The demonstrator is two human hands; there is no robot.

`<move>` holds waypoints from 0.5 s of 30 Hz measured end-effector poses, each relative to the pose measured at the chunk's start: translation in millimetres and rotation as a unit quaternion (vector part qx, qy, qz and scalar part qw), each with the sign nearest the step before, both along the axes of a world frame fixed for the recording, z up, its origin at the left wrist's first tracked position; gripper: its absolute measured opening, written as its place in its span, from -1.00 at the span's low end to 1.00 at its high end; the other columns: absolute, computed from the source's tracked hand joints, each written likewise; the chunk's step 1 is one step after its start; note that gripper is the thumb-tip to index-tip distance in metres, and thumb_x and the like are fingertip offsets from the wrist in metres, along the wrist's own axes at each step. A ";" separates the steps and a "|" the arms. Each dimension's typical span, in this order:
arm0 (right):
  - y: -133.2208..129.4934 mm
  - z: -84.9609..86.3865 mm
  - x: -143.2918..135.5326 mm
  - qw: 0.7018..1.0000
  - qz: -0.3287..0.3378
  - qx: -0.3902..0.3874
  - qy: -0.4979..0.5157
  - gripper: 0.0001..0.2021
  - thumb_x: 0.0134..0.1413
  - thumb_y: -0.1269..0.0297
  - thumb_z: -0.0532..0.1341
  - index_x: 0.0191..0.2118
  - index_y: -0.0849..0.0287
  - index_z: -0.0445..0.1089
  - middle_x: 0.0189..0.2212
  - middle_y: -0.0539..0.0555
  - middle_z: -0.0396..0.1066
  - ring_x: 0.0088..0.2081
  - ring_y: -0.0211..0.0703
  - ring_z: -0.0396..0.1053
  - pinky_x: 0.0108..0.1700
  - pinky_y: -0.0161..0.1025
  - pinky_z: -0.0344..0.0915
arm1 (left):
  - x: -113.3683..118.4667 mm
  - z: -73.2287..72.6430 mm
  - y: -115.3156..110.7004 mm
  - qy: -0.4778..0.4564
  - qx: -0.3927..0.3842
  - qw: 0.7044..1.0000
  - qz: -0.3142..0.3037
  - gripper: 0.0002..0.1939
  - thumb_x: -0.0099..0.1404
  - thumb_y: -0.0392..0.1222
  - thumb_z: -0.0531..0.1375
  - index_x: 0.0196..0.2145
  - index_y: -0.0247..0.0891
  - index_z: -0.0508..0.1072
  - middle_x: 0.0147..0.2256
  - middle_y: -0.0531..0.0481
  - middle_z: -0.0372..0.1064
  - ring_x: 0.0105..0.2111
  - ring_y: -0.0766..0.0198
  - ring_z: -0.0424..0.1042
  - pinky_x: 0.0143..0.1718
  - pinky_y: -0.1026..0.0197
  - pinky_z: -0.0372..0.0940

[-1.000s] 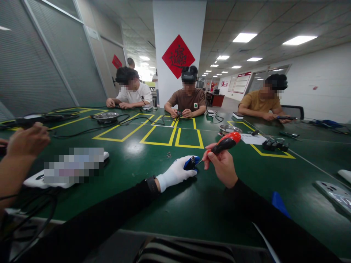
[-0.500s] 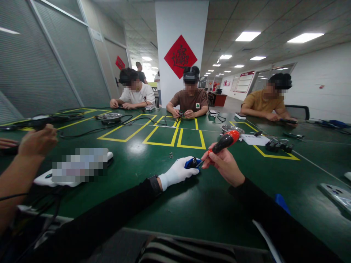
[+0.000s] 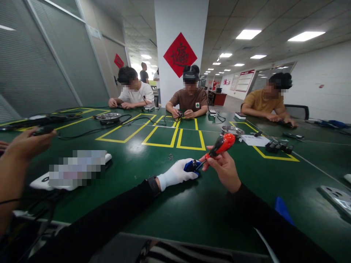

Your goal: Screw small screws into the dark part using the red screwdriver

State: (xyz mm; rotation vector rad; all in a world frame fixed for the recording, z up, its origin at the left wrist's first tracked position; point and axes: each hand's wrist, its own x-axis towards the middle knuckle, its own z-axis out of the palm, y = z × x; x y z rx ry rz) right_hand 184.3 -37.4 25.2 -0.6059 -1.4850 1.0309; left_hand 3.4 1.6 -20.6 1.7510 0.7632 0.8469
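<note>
My left hand (image 3: 178, 172), in a white glove with blue fingertips, is closed around a small black part with a round metal-rimmed top (image 3: 194, 164). Most of that part is hidden by the fingers. In my bare right hand (image 3: 225, 168) is a screwdriver (image 3: 219, 147) with a red and black handle, held at a slant. Its shaft points down and left to the black part; whether the tip sits in a screw cannot be made out. Beyond my left hand lies a little group of small screws (image 3: 170, 156) on the green table (image 3: 153, 219).
A white device (image 3: 41, 180) with a blurred top lies left, near a co-worker's hand (image 3: 26, 144). Metal bowls (image 3: 108, 117) (image 3: 233, 130), paper (image 3: 255, 140) and several black parts (image 3: 279, 146) lie farther off. A phone (image 3: 336, 199) is at right. Three people sit opposite.
My right hand has turned, and the screwdriver's handle has tipped lower and slightly left. My left hand keeps its hold on the black part. The co-worker's hand at left has shifted.
</note>
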 end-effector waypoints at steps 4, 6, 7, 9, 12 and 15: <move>-0.7 -0.4 0.6 1.000 0.000 0.003 0.000 -0.68 0.08 0.30 0.22 -0.03 0.14 0.24 -0.35 0.05 0.47 -0.49 -0.26 0.41 -0.37 -0.18 0.39 | -0.9 4.2 -0.6 0.027 -0.027 0.999 -0.013 -0.61 0.05 -0.12 0.26 -0.17 -0.34 0.38 -0.35 0.02 0.35 -0.46 0.35 0.30 -0.37 0.26 0.25; -0.3 -0.3 0.9 1.000 0.003 0.001 -0.001 -0.67 0.07 0.28 0.22 -0.03 0.13 0.24 -0.36 0.04 0.47 -0.49 -0.26 0.41 -0.38 -0.19 0.39 | -0.8 5.7 -1.2 0.029 -0.015 0.999 -0.018 -0.62 0.06 -0.12 0.25 -0.16 -0.34 0.37 -0.35 0.02 0.34 -0.45 0.35 0.29 -0.38 0.28 0.24; 0.0 -0.4 0.9 1.000 0.004 -0.001 -0.001 -0.67 0.07 0.27 0.23 -0.03 0.13 0.24 -0.36 0.04 0.47 -0.49 -0.26 0.41 -0.39 -0.20 0.38 | -0.7 6.0 -1.4 0.028 -0.004 0.999 -0.019 -0.64 0.07 -0.13 0.24 -0.17 -0.33 0.38 -0.36 0.03 0.34 -0.44 0.35 0.28 -0.38 0.28 0.23; 0.5 -0.6 0.5 1.000 0.008 -0.003 -0.001 -0.67 0.07 0.26 0.23 -0.04 0.13 0.23 -0.37 0.03 0.47 -0.50 -0.26 0.41 -0.40 -0.21 0.38 | -0.5 5.6 -1.7 0.032 0.013 0.999 -0.019 -0.68 0.08 -0.14 0.23 -0.20 -0.33 0.38 -0.39 0.05 0.32 -0.47 0.37 0.26 -0.41 0.31 0.21; 0.4 -1.2 -0.7 1.000 0.003 0.004 0.008 -0.69 0.06 0.25 0.23 -0.07 0.12 0.21 -0.39 0.01 0.47 -0.52 -0.27 0.41 -0.41 -0.23 0.37 | -0.6 3.9 -2.0 0.050 0.009 0.998 -0.021 -0.67 0.10 -0.12 0.22 -0.19 -0.33 0.37 -0.42 0.07 0.30 -0.52 0.39 0.23 -0.49 0.33 0.17; -0.2 -1.4 -1.3 1.000 -0.010 0.013 0.019 -0.69 0.06 0.25 0.23 -0.09 0.11 0.19 -0.41 -0.01 0.47 -0.54 -0.29 0.40 -0.43 -0.25 0.36 | -1.0 2.9 -1.8 0.061 0.015 0.998 -0.015 -0.63 0.10 -0.11 0.22 -0.15 -0.33 0.37 -0.41 0.06 0.31 -0.52 0.38 0.24 -0.47 0.32 0.19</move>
